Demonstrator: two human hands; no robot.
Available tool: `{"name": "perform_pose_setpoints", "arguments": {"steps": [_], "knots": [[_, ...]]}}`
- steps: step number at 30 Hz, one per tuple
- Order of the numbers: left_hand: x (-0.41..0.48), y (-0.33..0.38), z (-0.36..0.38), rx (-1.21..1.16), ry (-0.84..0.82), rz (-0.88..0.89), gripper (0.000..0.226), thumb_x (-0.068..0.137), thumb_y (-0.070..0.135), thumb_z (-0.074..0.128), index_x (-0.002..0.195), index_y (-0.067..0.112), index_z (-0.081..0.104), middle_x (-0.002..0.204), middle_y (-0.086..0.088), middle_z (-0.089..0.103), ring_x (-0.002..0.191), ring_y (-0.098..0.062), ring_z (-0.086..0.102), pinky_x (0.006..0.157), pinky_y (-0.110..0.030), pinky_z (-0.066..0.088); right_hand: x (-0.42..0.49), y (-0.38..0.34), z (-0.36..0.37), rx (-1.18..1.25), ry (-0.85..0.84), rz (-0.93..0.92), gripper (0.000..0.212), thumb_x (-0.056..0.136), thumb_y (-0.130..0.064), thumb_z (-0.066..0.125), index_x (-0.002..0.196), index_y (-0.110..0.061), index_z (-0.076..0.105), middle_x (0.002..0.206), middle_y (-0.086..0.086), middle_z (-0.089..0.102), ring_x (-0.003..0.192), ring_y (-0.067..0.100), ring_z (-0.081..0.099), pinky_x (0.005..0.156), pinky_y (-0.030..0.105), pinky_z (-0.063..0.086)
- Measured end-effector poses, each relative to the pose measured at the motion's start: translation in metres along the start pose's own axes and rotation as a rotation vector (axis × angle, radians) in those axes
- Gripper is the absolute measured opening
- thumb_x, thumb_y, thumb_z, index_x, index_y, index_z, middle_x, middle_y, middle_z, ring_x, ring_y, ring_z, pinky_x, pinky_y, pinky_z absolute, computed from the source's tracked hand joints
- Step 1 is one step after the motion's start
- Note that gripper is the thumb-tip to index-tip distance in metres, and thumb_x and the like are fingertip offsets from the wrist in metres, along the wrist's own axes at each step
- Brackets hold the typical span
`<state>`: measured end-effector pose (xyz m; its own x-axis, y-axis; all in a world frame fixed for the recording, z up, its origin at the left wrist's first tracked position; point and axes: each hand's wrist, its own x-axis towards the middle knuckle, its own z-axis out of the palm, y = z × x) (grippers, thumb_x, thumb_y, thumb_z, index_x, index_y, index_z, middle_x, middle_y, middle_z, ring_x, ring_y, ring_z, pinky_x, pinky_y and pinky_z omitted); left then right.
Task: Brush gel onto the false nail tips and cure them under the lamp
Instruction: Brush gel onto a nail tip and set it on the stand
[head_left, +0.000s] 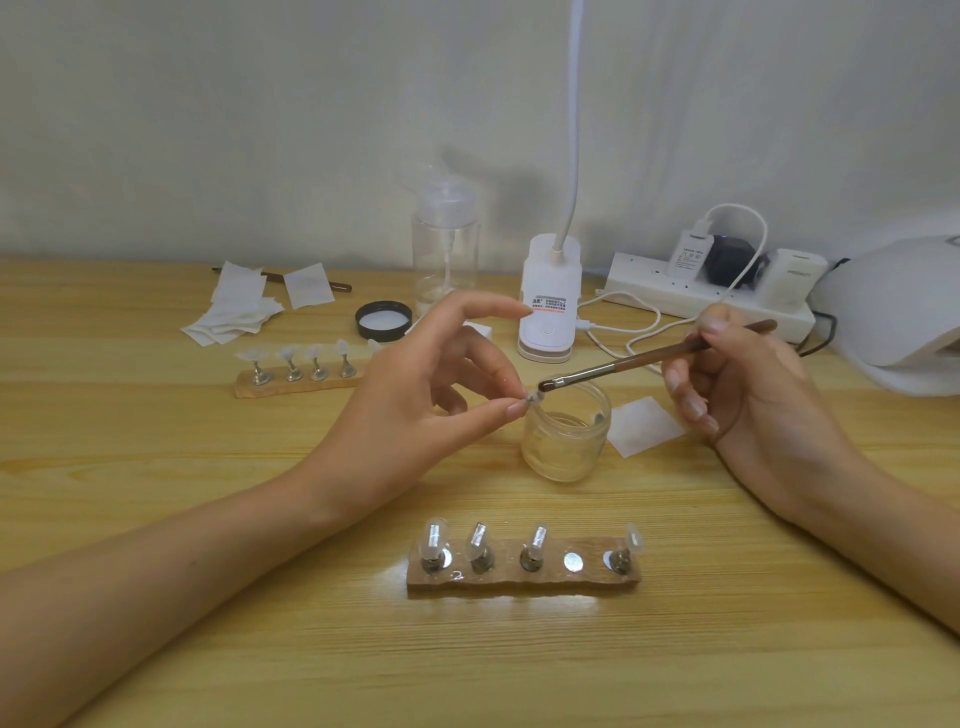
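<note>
My left hand (415, 395) pinches a small clear nail tip on its stand (532, 399) just above the rim of a glass gel jar (566, 434). My right hand (743, 384) grips a brown brush (649, 356), and its bristles touch that nail tip. A wooden holder (522, 577) near me carries several nail tips on metal stands, with one bare magnet spot. A second wooden holder (296, 382) with several tips lies farther back on the left. The white curing lamp (904, 312) stands at the right edge.
The black jar lid (383, 321), a clear pump bottle (444, 244), white wipes (234, 306) and another brush lie at the back. A white clip lamp (550, 296), a power strip (706, 291) with cables, and a wipe (644, 426) beside the jar are nearby.
</note>
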<state>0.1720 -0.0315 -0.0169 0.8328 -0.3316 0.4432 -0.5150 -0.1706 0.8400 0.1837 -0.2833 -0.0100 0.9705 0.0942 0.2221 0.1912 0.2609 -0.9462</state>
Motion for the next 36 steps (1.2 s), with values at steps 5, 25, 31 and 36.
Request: {"name": "perform_pose_setpoints", "arguments": {"steps": [5, 25, 31, 36], "knots": [[0.0, -0.0013, -0.0004, 0.004, 0.002, 0.0, 0.051, 0.087, 0.011, 0.075, 0.131, 0.026, 0.053, 0.087, 0.003, 0.071, 0.089, -0.017, 0.072, 0.067, -0.045, 0.054, 0.0, 0.0001, 0.0004, -0.022, -0.015, 0.012, 0.02, 0.091, -0.028, 0.057, 0.072, -0.024, 0.053, 0.06, 0.004, 0.061, 0.045, 0.01, 0.046, 0.039, 0.017, 0.035], [-0.0008, -0.0008, 0.0004, 0.029, 0.026, 0.037, 0.049, 0.087, 0.016, 0.073, 0.13, 0.028, 0.054, 0.087, 0.004, 0.072, 0.089, -0.019, 0.071, 0.065, -0.046, 0.051, -0.0012, -0.0014, 0.0026, -0.064, 0.033, -0.003, 0.02, 0.091, -0.03, 0.052, 0.073, -0.024, 0.049, 0.059, 0.003, 0.061, 0.042, 0.009, 0.042, 0.042, 0.021, 0.023], [-0.0008, 0.0002, 0.0007, 0.036, 0.028, 0.044, 0.048, 0.087, 0.016, 0.073, 0.13, 0.026, 0.054, 0.088, 0.003, 0.072, 0.089, -0.019, 0.071, 0.064, -0.046, 0.051, -0.0017, -0.0032, 0.0019, -0.032, 0.025, -0.002, 0.018, 0.092, -0.029, 0.049, 0.079, -0.019, 0.042, 0.057, 0.001, 0.059, 0.041, 0.007, 0.041, 0.04, 0.017, 0.029], [-0.0013, 0.0002, 0.0003, 0.046, 0.023, 0.046, 0.049, 0.089, 0.01, 0.074, 0.131, 0.025, 0.054, 0.089, 0.003, 0.072, 0.09, -0.019, 0.071, 0.066, -0.047, 0.051, -0.0007, -0.0027, 0.0023, -0.055, 0.068, 0.021, 0.018, 0.087, -0.031, 0.053, 0.077, -0.02, 0.043, 0.055, 0.001, 0.058, 0.04, 0.008, 0.039, 0.037, 0.016, 0.029]]}}
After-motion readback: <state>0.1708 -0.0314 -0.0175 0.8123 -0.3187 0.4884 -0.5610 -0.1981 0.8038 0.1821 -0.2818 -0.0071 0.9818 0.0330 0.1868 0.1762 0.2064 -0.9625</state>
